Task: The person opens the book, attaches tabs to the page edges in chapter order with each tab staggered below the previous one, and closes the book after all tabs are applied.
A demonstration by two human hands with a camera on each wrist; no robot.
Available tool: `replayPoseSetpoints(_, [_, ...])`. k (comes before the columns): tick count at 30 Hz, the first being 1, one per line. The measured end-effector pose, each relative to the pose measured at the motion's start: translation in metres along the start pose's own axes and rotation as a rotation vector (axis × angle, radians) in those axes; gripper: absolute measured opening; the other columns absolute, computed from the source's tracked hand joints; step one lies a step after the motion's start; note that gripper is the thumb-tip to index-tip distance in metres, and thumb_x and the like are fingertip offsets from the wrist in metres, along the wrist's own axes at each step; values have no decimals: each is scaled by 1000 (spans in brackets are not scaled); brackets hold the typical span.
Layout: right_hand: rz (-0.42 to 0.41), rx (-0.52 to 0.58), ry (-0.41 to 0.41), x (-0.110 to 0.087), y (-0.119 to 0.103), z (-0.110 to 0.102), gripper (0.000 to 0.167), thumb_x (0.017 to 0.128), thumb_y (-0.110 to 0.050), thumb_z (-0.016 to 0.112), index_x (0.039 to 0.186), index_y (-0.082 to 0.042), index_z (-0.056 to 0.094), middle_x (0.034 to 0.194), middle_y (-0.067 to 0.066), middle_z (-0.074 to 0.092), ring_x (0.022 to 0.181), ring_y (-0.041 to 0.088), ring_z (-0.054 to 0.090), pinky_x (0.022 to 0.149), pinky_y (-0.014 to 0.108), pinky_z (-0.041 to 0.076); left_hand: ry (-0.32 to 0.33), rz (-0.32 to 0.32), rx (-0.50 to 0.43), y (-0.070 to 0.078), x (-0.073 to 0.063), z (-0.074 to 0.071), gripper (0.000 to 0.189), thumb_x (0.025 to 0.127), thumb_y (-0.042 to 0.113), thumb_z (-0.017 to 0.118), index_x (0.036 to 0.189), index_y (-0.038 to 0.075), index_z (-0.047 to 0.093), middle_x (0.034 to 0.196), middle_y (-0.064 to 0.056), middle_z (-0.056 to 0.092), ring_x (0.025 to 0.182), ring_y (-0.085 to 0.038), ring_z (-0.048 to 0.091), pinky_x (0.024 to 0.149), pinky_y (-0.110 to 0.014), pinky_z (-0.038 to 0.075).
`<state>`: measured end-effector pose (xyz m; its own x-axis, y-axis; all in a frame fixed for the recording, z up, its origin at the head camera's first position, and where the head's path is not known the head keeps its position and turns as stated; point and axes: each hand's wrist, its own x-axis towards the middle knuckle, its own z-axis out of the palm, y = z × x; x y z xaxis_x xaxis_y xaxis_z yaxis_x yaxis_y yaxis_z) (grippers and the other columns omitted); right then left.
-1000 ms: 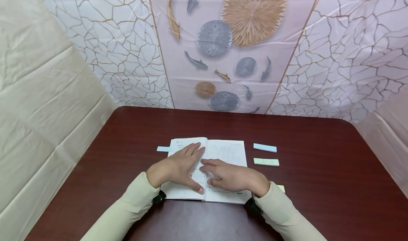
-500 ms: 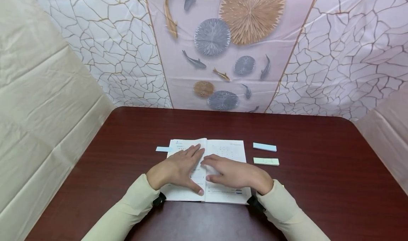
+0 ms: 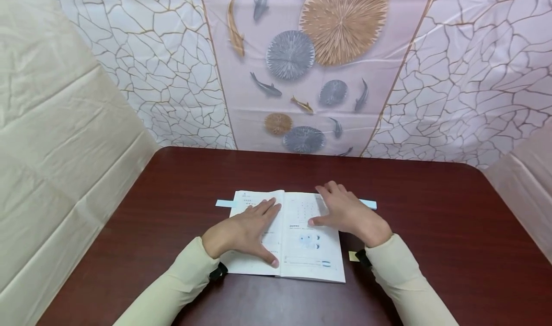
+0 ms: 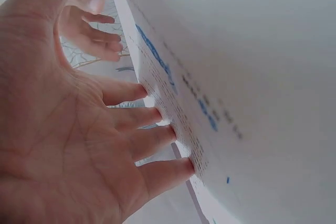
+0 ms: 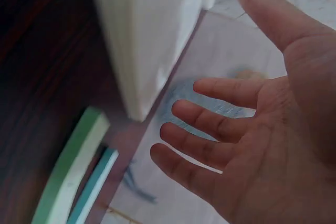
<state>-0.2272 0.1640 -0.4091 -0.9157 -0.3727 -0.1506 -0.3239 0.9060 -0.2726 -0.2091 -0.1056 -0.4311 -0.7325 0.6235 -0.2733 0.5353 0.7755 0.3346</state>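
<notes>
An open book (image 3: 312,266) with printed pages lies flat on the dark red table. On its left page rests my left hand (image 3: 241,235), fingers and thumb spread; the left wrist view shows its fingertips touching the paper. My right hand (image 3: 351,213) is over the upper right edge of the right page, holding nothing, its fingers apart from the book in the right wrist view. A light blue sticky strip (image 3: 225,203) sticks out from the book's left side. Right of the book are a blue sticky-note pad (image 3: 369,204) and a green one (image 5: 68,166), which my hand hides in the head view.
A yellow sticky pad (image 3: 353,256) shows partly beside the right sleeve (image 3: 394,263). Dark bands sit at both wrists. The table (image 3: 435,230) ends at a patterned wall cloth (image 3: 302,100), with pale cloth at either side.
My right hand has left the middle of the book and moved right and away from me, uncovering the right page and covering the green pad. My left hand stays on the left page.
</notes>
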Motion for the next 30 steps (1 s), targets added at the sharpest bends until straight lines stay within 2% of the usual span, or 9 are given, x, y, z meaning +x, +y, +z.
replayPoseSetpoints(3, [14, -33, -10, 3, 7, 3, 100, 87, -55, 84, 156, 6, 43, 149, 28, 46, 137, 43, 47, 110, 62, 43, -3, -5, -18, 0, 0, 0, 137, 70, 70, 89, 169, 8, 17, 177, -11, 11, 163, -28, 13, 128, -53, 22])
replayPoseSetpoints(7, [10, -46, -17, 7, 11, 8, 103, 84, -57, 85, 154, 7, 46, 148, 27, 47, 135, 43, 48, 108, 64, 43, -5, -7, -38, 0, 1, 1, 137, 70, 70, 89, 169, 8, 17, 177, -11, 11, 163, -28, 12, 128, -53, 20])
replayPoseSetpoints(22, [19, -105, 38, 10, 4, 11, 91, 81, -49, 90, 149, 2, 56, 145, 23, 51, 135, 42, 48, 107, 64, 41, -10, -18, -51, 1, 1, -1, 138, 70, 67, 91, 170, 8, 16, 177, -11, 9, 163, -29, 11, 129, -53, 19])
replayPoseSetpoints(30, [35, -136, 33, 9, 1, 11, 89, 81, -49, 90, 148, -1, 58, 144, 21, 53, 133, 40, 50, 105, 62, 41, -12, -21, -40, 2, 0, -1, 138, 70, 67, 90, 170, 8, 16, 177, -11, 9, 163, -29, 11, 129, -53, 19])
